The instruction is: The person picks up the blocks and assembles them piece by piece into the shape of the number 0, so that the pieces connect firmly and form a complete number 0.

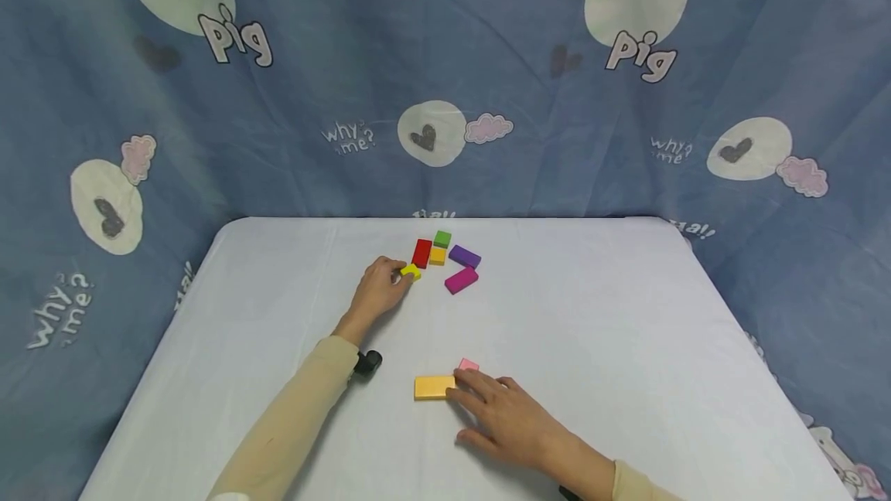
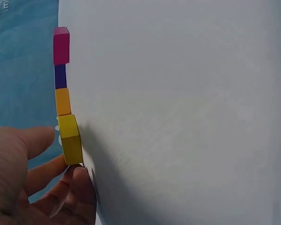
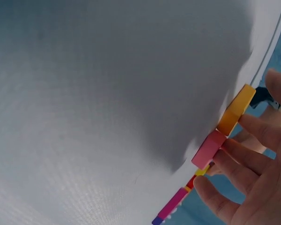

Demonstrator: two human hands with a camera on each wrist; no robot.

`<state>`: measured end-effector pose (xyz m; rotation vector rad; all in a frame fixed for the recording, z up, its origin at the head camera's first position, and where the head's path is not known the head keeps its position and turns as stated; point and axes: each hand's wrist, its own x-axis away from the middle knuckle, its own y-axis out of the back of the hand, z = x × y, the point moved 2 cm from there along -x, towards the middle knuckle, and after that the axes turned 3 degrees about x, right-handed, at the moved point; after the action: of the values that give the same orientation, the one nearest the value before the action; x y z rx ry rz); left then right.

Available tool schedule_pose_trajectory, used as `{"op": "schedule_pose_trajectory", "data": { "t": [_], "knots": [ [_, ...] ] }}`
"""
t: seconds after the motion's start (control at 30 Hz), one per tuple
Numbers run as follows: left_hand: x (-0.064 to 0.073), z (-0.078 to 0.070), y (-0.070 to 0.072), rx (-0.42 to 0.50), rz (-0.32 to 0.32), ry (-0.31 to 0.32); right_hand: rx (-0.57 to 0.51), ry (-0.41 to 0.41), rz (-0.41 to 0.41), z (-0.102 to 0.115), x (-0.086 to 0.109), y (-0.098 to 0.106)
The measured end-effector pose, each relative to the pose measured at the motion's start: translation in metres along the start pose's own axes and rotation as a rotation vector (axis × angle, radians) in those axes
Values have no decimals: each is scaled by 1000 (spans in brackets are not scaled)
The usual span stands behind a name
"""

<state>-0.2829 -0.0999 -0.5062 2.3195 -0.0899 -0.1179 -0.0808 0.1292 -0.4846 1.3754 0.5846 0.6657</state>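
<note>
My left hand [image 1: 380, 284] reaches to a bright yellow block [image 1: 411, 272], thumb and fingers on either side. In the left wrist view a finger meets the yellow block [image 2: 71, 140] at its lower end, while the thumb shows a small gap from it. Near the front, my right hand [image 1: 511, 416] lies with extended fingers at a flat yellow-orange block [image 1: 433, 388] and a pink block [image 1: 469, 365]. Its fingertips touch or nearly touch both the orange block [image 3: 236, 110] and the pink block [image 3: 209, 149]; the thumb stands apart.
Beside the left hand lie a red block [image 1: 421, 253], a green block [image 1: 442, 239], a small orange block [image 1: 437, 256], a purple block [image 1: 465, 256] and a magenta block [image 1: 462, 280]. A white-covered table [image 1: 592, 315] bears them, with a blue printed curtain [image 1: 529, 176] behind.
</note>
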Motion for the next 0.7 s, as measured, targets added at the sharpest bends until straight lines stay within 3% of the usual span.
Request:
{"op": "schedule_pose_trajectory", "data": {
  "t": [0.7],
  "knots": [
    [-4, -6, 0, -5, 12, 70, -6, -2, -5, -1, 2, -2]
  ]
}}
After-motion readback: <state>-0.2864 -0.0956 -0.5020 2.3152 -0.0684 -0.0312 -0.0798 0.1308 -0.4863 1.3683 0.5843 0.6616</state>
